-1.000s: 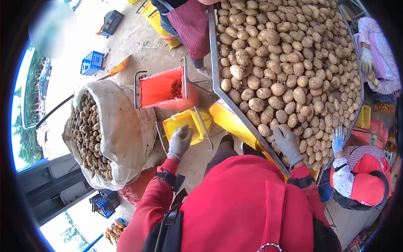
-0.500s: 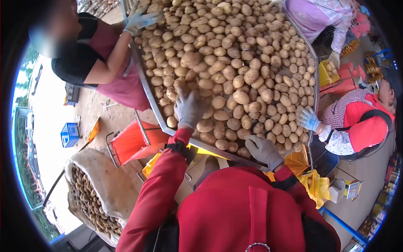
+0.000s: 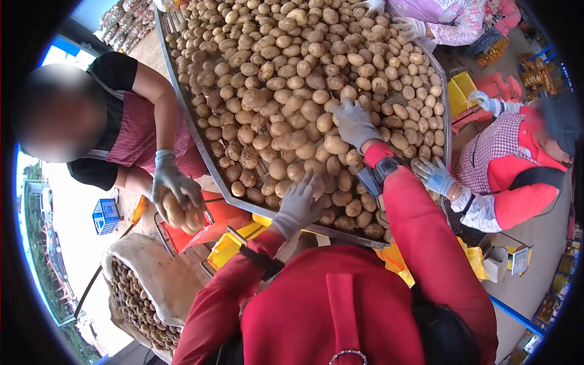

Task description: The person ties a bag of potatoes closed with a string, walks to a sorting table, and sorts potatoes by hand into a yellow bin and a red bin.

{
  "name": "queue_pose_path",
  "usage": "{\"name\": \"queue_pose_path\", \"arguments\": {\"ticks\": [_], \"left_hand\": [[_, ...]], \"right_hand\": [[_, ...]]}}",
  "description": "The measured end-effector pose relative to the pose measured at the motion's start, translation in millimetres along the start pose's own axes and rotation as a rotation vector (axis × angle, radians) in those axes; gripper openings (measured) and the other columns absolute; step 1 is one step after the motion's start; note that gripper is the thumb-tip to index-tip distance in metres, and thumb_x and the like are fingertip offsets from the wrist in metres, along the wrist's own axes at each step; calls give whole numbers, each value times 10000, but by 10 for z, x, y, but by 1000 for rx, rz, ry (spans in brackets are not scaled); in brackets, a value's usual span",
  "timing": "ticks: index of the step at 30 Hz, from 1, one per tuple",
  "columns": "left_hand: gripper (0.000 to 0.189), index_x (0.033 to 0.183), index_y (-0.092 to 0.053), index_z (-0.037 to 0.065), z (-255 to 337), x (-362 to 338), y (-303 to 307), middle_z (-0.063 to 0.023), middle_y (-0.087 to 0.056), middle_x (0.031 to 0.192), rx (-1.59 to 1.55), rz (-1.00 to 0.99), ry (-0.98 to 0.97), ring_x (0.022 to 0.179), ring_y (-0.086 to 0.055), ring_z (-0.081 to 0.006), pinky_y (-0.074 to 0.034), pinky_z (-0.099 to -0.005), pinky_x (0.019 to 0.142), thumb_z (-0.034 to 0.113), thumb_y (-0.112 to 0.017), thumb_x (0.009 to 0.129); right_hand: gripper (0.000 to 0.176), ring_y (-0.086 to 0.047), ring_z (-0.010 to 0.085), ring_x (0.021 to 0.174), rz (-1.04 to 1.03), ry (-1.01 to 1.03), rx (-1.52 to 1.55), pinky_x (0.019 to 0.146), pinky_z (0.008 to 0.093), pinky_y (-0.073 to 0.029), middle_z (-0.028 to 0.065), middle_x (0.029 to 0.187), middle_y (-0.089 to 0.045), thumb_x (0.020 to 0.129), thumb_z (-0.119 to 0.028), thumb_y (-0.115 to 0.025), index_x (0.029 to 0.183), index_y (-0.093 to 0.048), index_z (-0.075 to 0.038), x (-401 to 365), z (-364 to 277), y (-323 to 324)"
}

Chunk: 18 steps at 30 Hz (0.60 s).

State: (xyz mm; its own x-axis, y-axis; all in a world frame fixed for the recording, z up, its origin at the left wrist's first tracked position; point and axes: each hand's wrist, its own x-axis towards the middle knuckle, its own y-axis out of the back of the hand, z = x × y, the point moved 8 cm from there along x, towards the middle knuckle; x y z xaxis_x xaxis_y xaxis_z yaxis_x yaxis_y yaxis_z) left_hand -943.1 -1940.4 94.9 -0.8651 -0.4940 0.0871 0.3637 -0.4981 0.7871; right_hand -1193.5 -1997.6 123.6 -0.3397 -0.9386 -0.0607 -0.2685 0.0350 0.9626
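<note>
Many potatoes (image 3: 286, 79) cover a metal-edged table (image 3: 228, 198). My left hand (image 3: 297, 205), in a grey glove, is over the near edge with its fingers spread on potatoes; a potato shows by its fingertips. Further in and to the right, my right hand (image 3: 354, 123), also gloved in grey, reaches across the pile. Its fingers are apart and touch potatoes near the table's middle. Neither palm can be seen.
A co-worker (image 3: 143, 115) at the left holds potatoes above a red bin (image 3: 222, 216). Other workers' gloved hands (image 3: 435, 176) are at the right and far edges. A potato sack (image 3: 164, 274) stands lower left, yellow crates (image 3: 234, 246) below the table.
My right hand has moved up and inward from the near edge. My left hand has come down and right. The left co-worker's hand has left the table and now holds potatoes.
</note>
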Motion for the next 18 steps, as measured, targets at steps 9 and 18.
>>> {"name": "queue_pose_path", "arguments": {"ticks": [9,18], "left_hand": [[430,1427,-565,5,-18,-548,708,-53,-680,1159,-1022,224,576,966,-649,-88,-539,-256,857,123,-622,1017],[433,1395,-574,-10,570,-76,716,-47,-707,1032,-1203,77,444,873,-663,-112,-551,-260,784,132,-681,1000]], "right_hand": [[668,-672,122,887,-333,-255,1499,686,234,-546,73,1110,-694,1098,-577,-322,1338,-610,-24,-1427,-392,-88],[575,-567,287,1330,-92,114,1143,1111,403,-451,151,1442,-574,934,-254,-726,1449,-532,-86,-1797,-992,799]]}}
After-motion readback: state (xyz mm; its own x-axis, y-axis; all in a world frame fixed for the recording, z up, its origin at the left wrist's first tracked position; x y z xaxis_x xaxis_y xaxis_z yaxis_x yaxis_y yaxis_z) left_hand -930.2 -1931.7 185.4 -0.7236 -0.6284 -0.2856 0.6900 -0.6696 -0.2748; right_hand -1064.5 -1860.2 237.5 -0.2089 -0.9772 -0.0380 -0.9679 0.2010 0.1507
